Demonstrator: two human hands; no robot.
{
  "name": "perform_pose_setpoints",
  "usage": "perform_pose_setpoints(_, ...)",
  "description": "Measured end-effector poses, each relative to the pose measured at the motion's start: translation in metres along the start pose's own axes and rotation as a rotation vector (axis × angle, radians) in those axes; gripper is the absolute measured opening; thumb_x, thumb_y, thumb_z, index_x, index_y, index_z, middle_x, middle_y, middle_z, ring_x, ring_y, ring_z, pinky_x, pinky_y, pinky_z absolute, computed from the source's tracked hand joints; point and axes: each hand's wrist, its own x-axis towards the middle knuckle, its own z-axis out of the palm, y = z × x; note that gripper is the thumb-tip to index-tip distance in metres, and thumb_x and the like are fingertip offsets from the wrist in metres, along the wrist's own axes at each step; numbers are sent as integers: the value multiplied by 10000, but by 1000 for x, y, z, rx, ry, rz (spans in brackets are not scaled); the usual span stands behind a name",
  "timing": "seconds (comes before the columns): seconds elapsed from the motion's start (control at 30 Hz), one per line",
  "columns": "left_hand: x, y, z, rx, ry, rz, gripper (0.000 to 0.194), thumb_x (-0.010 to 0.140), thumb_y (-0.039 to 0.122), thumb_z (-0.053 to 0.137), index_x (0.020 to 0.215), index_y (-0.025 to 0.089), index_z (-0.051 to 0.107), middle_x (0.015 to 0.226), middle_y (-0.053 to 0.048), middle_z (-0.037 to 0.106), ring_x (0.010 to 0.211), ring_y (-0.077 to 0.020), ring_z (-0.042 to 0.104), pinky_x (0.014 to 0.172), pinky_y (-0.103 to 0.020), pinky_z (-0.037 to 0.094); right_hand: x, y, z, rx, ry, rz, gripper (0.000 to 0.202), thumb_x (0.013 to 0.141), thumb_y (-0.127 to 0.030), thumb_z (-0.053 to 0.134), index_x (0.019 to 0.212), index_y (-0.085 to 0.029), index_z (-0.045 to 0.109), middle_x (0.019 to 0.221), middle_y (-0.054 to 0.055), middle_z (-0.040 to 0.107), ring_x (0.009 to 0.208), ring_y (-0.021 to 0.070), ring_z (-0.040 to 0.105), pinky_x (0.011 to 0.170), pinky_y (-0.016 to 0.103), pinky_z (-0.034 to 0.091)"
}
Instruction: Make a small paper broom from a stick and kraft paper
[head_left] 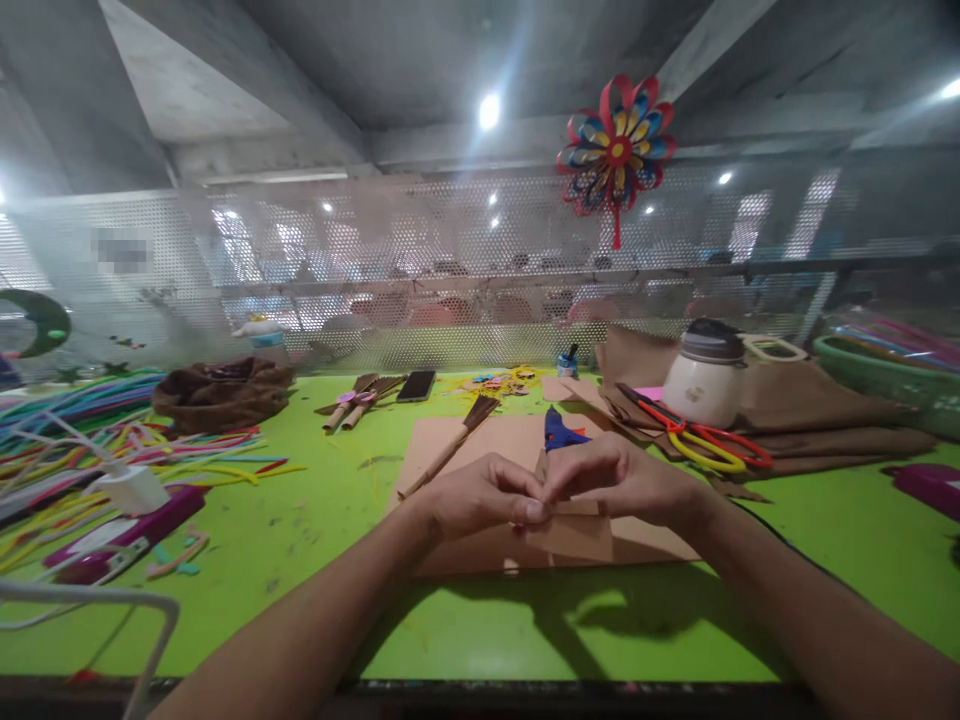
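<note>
The left hand [480, 497] and right hand [637, 485] meet over the card [514, 435], each narrowed to a pinch at the upper edge of the paper [574, 537]. Bringing the fingertips together probably gives fine control over a small spot; the spot itself is hidden behind the fingers. The paper is just above or on the card, I cannot tell which, and the card likely shields the tabletop [285, 530] from glue. The glue gun [561, 432] is just beyond the right hand, seemingly for easy reach. A stick [435, 460] with a frayed tip lies slanted across the card's left part, clear of the fingers. To the right, scissors [705, 447] lean by the jar [703, 380], near the brown sheets [817, 400], perhaps grouped to leave the middle free.
</note>
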Motion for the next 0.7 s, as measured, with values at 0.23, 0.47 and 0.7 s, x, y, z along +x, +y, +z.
perform_pose_setpoints(0.23, -1, -3, 5, 37, -47, 8, 232, 700, 378, 719, 727, 147, 715, 633, -6, 633, 590, -94, 522, 632, -233, 423, 2, 7, 5, 62, 73, -14, 86, 754, -198, 701, 830, -158, 701, 785, 26, 608, 761, 127, 583, 713, 287, 472)
perform_pose_setpoints(0.47, 3, -3, -4, 113, 163, 57, 130, 744, 253, 668, 759, 128, 702, 642, -4, 607, 607, -88, 518, 652, -231, 413, 0, 4, -1, 25, 220, 117, 101, 785, -238, 662, 785, -141, 634, 736, 11, 611, 677, 100, 567, 659, 253, 453)
perform_pose_setpoints(0.7, 2, 7, -16, 418, 388, 23, 283, 797, 370, 571, 802, 106, 670, 692, -34, 622, 647, -113, 527, 630, -228, 409, 6, 19, -5, -418, 69, 387, 107, 761, -215, 586, 696, -144, 631, 657, 4, 620, 640, 127, 552, 609, 249, 415)
